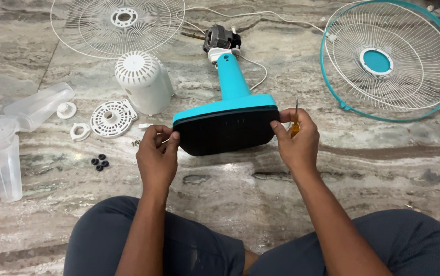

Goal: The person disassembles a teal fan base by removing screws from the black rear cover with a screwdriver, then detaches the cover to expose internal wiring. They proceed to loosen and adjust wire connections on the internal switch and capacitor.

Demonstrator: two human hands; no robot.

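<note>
A teal fan stand lies on the floor with its black underside (227, 133) tilted toward me and its teal neck (230, 76) running back to the bare motor (221, 38). My left hand (157, 156) pinches the left edge of the base. My right hand (296, 140) holds the right edge and also grips a small screwdriver (295, 121) with an orange handle, its shaft pointing up.
A white fan grille (117, 23) lies at the back left, a teal-rimmed grille (388, 59) at the right. A white motor cover (143, 79), round white plate (111, 118), small white rings, black rubber feet (99, 162) and clear fan blades (10, 133) lie left. My knees are below.
</note>
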